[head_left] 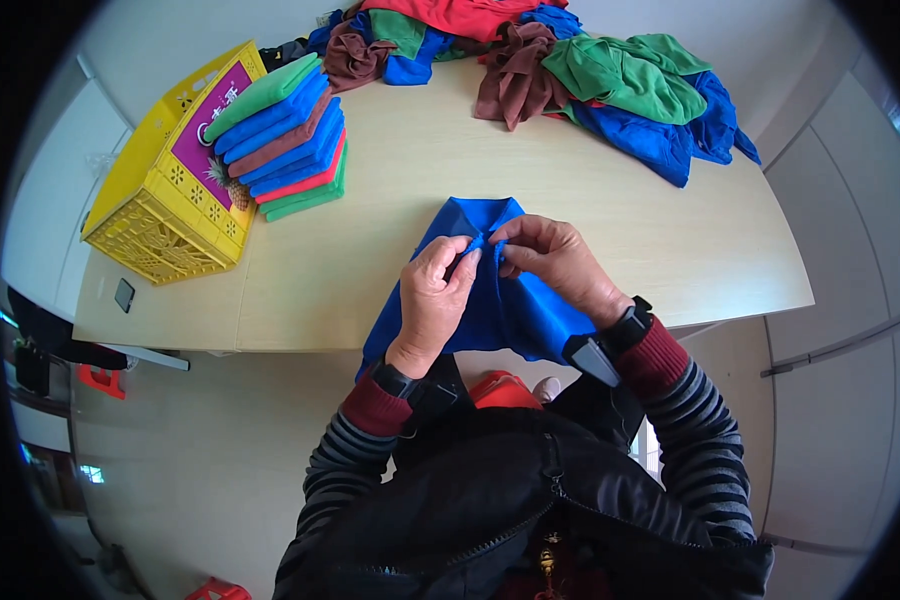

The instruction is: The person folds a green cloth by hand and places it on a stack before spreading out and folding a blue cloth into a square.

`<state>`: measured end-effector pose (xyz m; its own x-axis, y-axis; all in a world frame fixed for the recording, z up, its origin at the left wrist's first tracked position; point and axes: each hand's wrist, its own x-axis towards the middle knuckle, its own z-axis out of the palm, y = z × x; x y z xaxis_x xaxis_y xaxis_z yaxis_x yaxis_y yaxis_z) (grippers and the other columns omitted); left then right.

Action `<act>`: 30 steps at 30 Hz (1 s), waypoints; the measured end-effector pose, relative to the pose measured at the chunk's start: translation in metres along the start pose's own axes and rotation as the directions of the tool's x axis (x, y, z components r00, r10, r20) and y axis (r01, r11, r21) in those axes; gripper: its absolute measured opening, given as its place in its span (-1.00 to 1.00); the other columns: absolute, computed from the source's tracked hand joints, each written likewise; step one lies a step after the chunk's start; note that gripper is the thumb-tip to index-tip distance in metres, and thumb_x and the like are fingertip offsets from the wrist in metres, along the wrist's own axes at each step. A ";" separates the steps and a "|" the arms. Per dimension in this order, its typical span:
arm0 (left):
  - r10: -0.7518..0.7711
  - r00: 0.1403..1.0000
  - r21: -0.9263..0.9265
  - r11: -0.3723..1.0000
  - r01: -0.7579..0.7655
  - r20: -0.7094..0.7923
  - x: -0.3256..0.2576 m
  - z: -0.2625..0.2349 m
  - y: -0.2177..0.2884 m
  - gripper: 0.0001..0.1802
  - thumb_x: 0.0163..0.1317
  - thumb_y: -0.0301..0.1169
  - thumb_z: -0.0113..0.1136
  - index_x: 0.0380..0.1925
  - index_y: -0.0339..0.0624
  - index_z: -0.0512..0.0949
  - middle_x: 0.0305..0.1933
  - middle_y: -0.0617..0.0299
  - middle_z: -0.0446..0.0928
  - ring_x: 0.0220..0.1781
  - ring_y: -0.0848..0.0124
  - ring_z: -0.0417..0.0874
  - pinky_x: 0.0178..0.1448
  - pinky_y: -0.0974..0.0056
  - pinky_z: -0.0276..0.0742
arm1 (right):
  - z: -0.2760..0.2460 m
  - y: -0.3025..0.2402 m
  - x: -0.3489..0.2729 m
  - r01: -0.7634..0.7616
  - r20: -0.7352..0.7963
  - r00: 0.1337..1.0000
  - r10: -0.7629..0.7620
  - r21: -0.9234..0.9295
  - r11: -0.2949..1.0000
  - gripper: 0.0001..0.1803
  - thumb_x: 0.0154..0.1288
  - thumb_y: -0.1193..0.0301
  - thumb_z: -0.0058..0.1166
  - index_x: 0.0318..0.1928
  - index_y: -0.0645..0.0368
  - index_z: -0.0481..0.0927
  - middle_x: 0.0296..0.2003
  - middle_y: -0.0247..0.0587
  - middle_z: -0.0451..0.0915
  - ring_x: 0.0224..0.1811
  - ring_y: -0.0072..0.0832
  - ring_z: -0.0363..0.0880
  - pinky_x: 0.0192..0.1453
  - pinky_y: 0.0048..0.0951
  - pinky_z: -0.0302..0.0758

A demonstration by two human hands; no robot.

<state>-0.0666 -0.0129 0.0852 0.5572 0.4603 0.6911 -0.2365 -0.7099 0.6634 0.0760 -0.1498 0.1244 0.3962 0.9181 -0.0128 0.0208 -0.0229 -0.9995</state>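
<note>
The person's left hand (436, 298) and right hand (562, 262) sit close together, fingertips pinching the edge of a bright-blue soft fabric piece (532, 315) (it overlaps the near edge of the pale flat table (390, 150)) spread beneath them. Beyond the left hand stand a multicoloured folded-cloth stack (285, 142) and yellow openwork plastic crate (160, 225); beyond the right, a loose multicoloured cloth heap (630, 85).

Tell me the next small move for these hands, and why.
Probably ease the hands apart to spread the blue cloth: the left hand and right hand both pinch it, close together, and it is creased between them rather than flat on the table.
</note>
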 end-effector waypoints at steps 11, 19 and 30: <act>0.103 0.995 0.023 0.994 -0.103 -0.010 -0.004 0.000 0.001 -0.88 0.23 -0.63 0.34 -0.26 -0.32 0.58 -0.32 0.05 0.65 -0.32 0.11 0.71 -0.23 0.21 0.62 | 0.022 0.003 -0.001 0.101 -0.104 0.989 -0.102 -0.018 0.995 -0.91 0.46 0.56 0.13 -0.08 0.22 0.56 -0.28 -0.41 0.59 -0.29 -0.69 0.57 -0.17 -0.58 0.60; 0.014 0.999 0.005 1.000 -0.014 0.030 -0.012 0.003 -0.004 -0.84 0.22 -0.54 0.41 -0.32 -0.32 0.57 -0.34 0.05 0.64 -0.34 0.10 0.69 -0.25 0.21 0.60 | 0.025 0.013 0.000 0.104 -0.122 0.985 -0.119 -0.119 0.987 -0.90 0.46 0.56 0.15 -0.08 0.18 0.55 -0.26 -0.45 0.58 -0.28 -0.72 0.54 -0.17 -0.58 0.58; -0.263 0.954 -0.123 0.952 0.280 0.143 -0.017 0.001 -0.004 -0.83 0.25 -0.49 0.39 -0.32 -0.33 0.56 -0.39 0.04 0.61 -0.43 0.16 0.64 -0.29 0.26 0.55 | 0.022 0.023 0.004 0.185 -0.078 0.969 -0.236 -0.405 0.895 -0.83 0.35 0.56 0.24 -0.09 0.20 0.56 -0.31 -0.41 0.55 -0.32 -0.66 0.52 -0.24 -0.54 0.54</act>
<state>-0.0740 -0.0185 0.0709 0.7074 0.5496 0.4444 -0.1665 -0.4815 0.8605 0.0576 -0.1382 0.1002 0.4503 0.8640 0.2252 0.4638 -0.0108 -0.8859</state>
